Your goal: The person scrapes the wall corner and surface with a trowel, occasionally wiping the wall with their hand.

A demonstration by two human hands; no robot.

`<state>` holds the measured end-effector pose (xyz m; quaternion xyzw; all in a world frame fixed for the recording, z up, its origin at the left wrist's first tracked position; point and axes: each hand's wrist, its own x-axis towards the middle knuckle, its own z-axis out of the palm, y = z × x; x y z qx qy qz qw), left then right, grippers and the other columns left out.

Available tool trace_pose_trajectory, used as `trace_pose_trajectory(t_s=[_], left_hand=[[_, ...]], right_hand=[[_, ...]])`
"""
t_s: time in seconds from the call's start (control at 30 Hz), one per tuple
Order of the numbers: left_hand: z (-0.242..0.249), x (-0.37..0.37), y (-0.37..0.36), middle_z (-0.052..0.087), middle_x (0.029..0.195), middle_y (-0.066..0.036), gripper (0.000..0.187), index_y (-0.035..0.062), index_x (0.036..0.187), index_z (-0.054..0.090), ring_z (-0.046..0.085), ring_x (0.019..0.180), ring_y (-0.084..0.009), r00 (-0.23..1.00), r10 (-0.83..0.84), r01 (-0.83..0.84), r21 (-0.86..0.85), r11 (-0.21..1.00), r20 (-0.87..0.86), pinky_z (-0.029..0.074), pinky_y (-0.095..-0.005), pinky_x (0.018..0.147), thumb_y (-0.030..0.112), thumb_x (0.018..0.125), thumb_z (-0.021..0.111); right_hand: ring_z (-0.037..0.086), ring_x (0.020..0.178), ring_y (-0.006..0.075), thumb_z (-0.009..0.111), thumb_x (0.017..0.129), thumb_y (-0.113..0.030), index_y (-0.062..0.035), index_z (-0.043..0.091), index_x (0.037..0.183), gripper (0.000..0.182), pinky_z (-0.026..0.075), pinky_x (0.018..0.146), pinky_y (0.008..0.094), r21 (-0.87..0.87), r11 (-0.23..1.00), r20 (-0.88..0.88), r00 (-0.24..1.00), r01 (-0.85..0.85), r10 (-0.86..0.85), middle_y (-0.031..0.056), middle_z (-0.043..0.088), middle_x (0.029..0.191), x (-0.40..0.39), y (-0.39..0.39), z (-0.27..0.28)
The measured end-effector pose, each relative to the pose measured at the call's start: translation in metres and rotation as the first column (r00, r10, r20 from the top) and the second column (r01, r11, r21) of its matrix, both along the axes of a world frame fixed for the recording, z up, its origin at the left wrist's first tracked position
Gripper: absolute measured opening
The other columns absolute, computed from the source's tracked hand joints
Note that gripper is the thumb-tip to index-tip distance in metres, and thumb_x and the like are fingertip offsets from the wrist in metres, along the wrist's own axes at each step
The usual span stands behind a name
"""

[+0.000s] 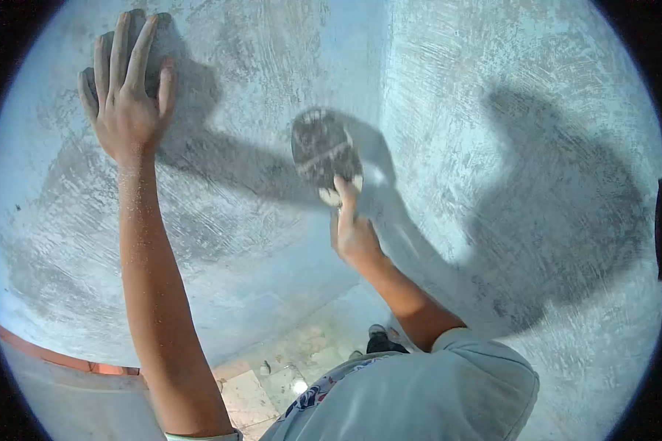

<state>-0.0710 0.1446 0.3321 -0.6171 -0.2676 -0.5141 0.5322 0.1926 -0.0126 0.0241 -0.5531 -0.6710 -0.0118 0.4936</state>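
My left hand [129, 110] lies against the scuffed blue-grey wall [250, 44] at upper left, fingers spread and nothing held. Near the inside corner, my right hand [354, 235] grips the lower end of a dark oval pad [324, 151], shaped somewhat like a sandal sole. A pale stripe crosses the pad, and its lower end is lighter. One finger stretches along the pad; the others curl at its edge. The pad is at the left wall's surface, but whether its whole face touches cannot be seen. Pale dust speckles my left forearm.
A second scuffed wall [449, 147] meets the first on the right, carrying a large shadow. Below are a tiled floor [246, 397] and my shoe [376, 330]. A reddish-orange edge [66, 359] runs along the lower left.
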Motion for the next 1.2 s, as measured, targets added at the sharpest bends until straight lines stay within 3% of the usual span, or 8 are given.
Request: trace_pose_trajectory(t_s=[0.2,0.57,0.63,0.73,0.83,0.87,1.0,1.2], left_hand=[[0.0,0.003,-0.003,0.039,0.172,0.014,0.055,0.0514,0.16,0.046,0.036,0.16,-0.0219,1.0,-0.025,0.025,-0.001,1.0,-0.009,0.021,-0.0523,0.134,0.057,0.106,0.055],[0.001,0.0,-0.001,0.04,0.172,0.014,0.057,0.0496,0.16,0.047,0.038,0.159,-0.0205,1.0,0.014,-0.014,-0.004,1.0,0.001,0.021,-0.0518,0.135,0.058,0.105,0.058],[-0.001,0.0,-0.001,0.041,0.172,0.014,0.057,0.0494,0.16,0.047,0.038,0.159,-0.0205,0.999,0.032,-0.032,-0.012,0.999,0.002,0.022,-0.052,0.134,0.058,0.105,0.058],[0.001,0.003,-0.004,0.042,0.171,0.013,0.057,0.049,0.159,0.048,0.038,0.159,-0.0208,1.0,-0.02,0.02,0.016,1.0,-0.017,0.023,-0.052,0.134,0.059,0.105,0.058],[0.0,0.003,-0.008,0.042,0.171,0.012,0.056,0.0486,0.159,0.049,0.038,0.159,-0.0215,1.0,-0.011,0.011,0.004,1.0,-0.014,0.024,-0.052,0.133,0.058,0.105,0.059],[0.001,0.004,-0.007,0.042,0.171,0.012,0.056,0.0488,0.159,0.049,0.039,0.158,-0.0222,1.0,-0.02,0.02,-0.002,1.0,-0.005,0.024,-0.0519,0.133,0.057,0.104,0.06],[0.001,0.003,-0.008,0.043,0.171,0.012,0.055,0.0494,0.159,0.049,0.04,0.158,-0.0234,1.0,0.022,-0.022,0.007,1.0,0.003,0.024,-0.0516,0.133,0.056,0.105,0.059],[-0.001,0.004,-0.008,0.043,0.171,0.012,0.054,0.0488,0.159,0.049,0.04,0.158,-0.0231,0.999,0.044,-0.044,-0.014,0.999,0.01,0.025,-0.0511,0.133,0.055,0.106,0.058]], right_hand=[[0.066,0.068,0.0547,0.062,0.103,-0.005,-0.0034,0.012,0.168,0.082,0.052,0.062,0.0594,-0.157,0.986,-0.013,0.998,0.063,-0.066,0.0322,0.069,0.079,0.001,-0.001,0.072],[0.072,0.078,0.0541,0.06,0.104,-0.003,-0.0039,0.004,0.169,0.086,0.057,0.072,0.0553,-0.261,0.963,-0.147,0.989,-0.066,0.028,0.0364,0.072,0.093,-0.006,0.001,0.016],[0.07,0.067,0.049,0.059,0.105,-0.007,-0.005,0.006,0.169,0.082,0.054,0.06,0.0553,0.26,0.965,-0.047,0.998,-0.03,0.044,0.0309,0.07,0.079,-0.002,0.029,0.055],[0.067,0.061,0.046,0.061,0.104,-0.006,-0.0039,0.006,0.17,0.085,0.052,0.057,0.0523,-0.061,0.998,-0.12,0.993,0.01,-0.017,0.0235,0.065,0.067,-0.003,0.025,0.085],[0.069,0.079,0.0576,0.061,0.104,-0.004,-0.0068,0.004,0.169,0.087,0.055,0.071,0.0566,-0.111,0.994,-0.036,0.999,0.012,-0.016,0.0393,0.069,0.094,-0.01,0.015,0.041],[0.07,0.09,0.0595,0.06,0.105,-0.007,-0.0058,0.006,0.169,0.084,0.057,0.082,0.0552,-0.449,0.892,-0.084,0.996,-0.044,0.006,0.0421,0.069,0.103,-0.008,0.001,0.036],[0.068,0.079,0.049,0.059,0.105,-0.006,-0.0024,0.009,0.169,0.081,0.054,0.075,0.0506,-0.067,0.998,-0.016,1.0,-0.016,0.015,0.0334,0.069,0.094,-0.009,-0.005,-0.032],[0.068,0.068,0.0473,0.056,0.106,-0.007,-0.0132,0.006,0.17,0.082,0.051,0.06,0.0527,0.085,0.992,-0.074,0.993,0.098,-0.092,0.0245,0.064,0.079,0.031,0.04,0.096]])
